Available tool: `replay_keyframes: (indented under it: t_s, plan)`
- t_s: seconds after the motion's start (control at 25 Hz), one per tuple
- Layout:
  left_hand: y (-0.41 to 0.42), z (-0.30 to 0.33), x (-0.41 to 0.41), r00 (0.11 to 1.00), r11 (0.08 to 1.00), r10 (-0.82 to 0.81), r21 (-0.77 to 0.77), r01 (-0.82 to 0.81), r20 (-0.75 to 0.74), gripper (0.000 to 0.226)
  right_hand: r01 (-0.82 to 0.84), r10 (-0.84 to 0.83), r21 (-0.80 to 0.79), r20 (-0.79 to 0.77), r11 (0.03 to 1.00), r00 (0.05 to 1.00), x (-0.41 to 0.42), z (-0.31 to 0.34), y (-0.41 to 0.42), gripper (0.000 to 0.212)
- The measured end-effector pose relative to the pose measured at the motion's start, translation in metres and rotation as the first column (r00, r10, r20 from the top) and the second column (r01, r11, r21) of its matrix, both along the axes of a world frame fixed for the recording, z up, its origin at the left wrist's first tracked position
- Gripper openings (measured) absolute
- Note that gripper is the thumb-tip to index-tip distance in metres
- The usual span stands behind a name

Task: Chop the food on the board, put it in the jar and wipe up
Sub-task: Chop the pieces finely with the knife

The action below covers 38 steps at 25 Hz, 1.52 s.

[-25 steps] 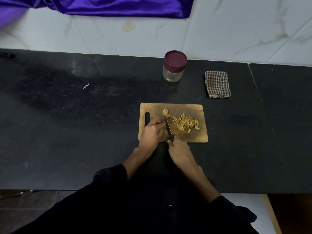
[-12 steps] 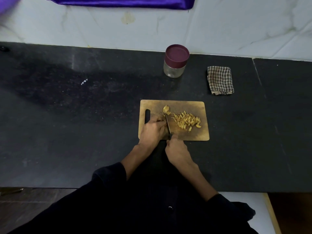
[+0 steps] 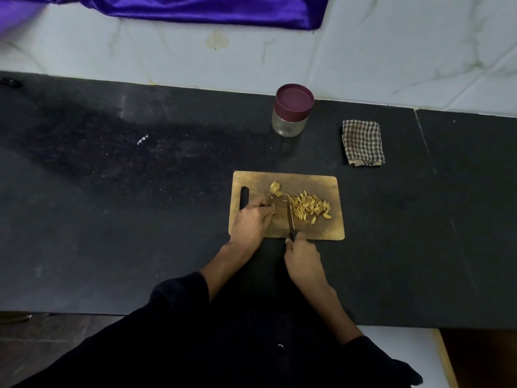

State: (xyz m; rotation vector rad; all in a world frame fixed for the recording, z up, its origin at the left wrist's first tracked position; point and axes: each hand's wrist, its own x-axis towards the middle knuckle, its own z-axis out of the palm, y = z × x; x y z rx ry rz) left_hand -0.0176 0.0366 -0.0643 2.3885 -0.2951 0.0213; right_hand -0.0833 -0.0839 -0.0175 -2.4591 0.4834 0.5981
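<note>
Board is my landmark, lying on the dark counter. Jar behind it, lid on; checked cloth behind-right, both kept clear of chopping. I see the left hand curled, pinning an uncut piece at board's left. Right hand wraps the knife handle at near edge, blade beside cut strips, mid-board.

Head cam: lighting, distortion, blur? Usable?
Head view: dim and uneven, a broad dark shadow on the counter at left; wide-angle bowing along the counter's back edge; chopped pieces and knife soft but readable; no glare on the jar.
</note>
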Motion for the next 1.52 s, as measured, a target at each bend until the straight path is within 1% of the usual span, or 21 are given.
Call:
replay_keyframes:
  t_s: [0.16, 0.28, 0.44, 0.64, 0.88, 1.08, 1.32, 1.52]
  plan:
    - [0.001, 0.002, -0.001, 0.999, 0.996, 0.043, -0.077, -0.042, 0.009, 0.016, 0.044, -0.044, 0.062, -0.012, 0.997, 0.999, 0.002, 0.003, -0.006, 0.027]
    - [0.002, 0.005, -0.001, 0.997, 0.990, 0.078, -0.114, -0.077, 0.002, 0.018, 0.024, -0.023, 0.079, -0.014, 0.997, 1.000, 0.002, 0.003, -0.003, 0.027]
    - [0.001, 0.003, -0.001, 0.998, 0.994, 0.062, -0.085, -0.063, -0.018, 0.023, -0.014, 0.014, 0.092, -0.004, 0.996, 1.000, 0.005, 0.002, 0.005, 0.027]
    - [0.002, 0.000, -0.003, 1.000, 0.999, 0.004, -0.036, -0.003, 0.015, 0.025, -0.056, 0.056, 0.063, -0.001, 0.996, 0.998, 0.008, 0.000, 0.007, 0.029]
    - [0.001, 0.003, -0.005, 0.999, 0.999, -0.031, -0.031, 0.031, 0.013, 0.028, -0.077, 0.078, 0.050, -0.031, 0.996, 0.996, 0.009, -0.003, 0.007, 0.027]
    - [0.001, -0.001, -0.004, 0.999, 0.999, -0.033, -0.041, 0.033, 0.013, 0.023, -0.103, 0.104, 0.019, -0.063, 0.994, 0.993, 0.010, -0.004, 0.011, 0.024]
    - [-0.001, 0.000, -0.005, 0.999, 0.999, -0.040, 0.022, 0.040, 0.029, 0.018, -0.118, 0.116, -0.019, -0.066, 0.993, 0.991, 0.007, -0.004, 0.015, 0.024]
    - [0.000, 0.003, -0.004, 0.997, 0.996, -0.045, 0.079, 0.040, 0.057, 0.018, -0.067, 0.068, 0.046, -0.025, 0.997, 0.997, 0.002, -0.006, 0.015, 0.026]
